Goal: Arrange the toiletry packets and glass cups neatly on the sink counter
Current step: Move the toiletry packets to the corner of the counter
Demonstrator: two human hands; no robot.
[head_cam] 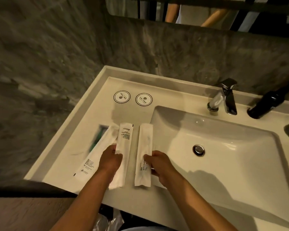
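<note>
Three long white toiletry packets lie side by side on the white counter (83,124), left of the basin. My left hand (110,160) pinches the middle packet (123,139) near its centre. My right hand (158,164) grips the right packet (144,147), printed "BRUSHING TEETH", along its right edge. The left packet (97,152) lies tilted, with a green toothbrush showing through its clear window; its lower part runs under my left hand. Two round paper coasters (121,96) (143,99) sit at the back of the counter. No glass cups are in view.
The basin (223,147) with its drain (198,150) fills the right half. A chrome tap (223,99) stands behind it and a black bottle (265,104) to its right. A grey stone wall runs along the left and back. A mirror hangs above.
</note>
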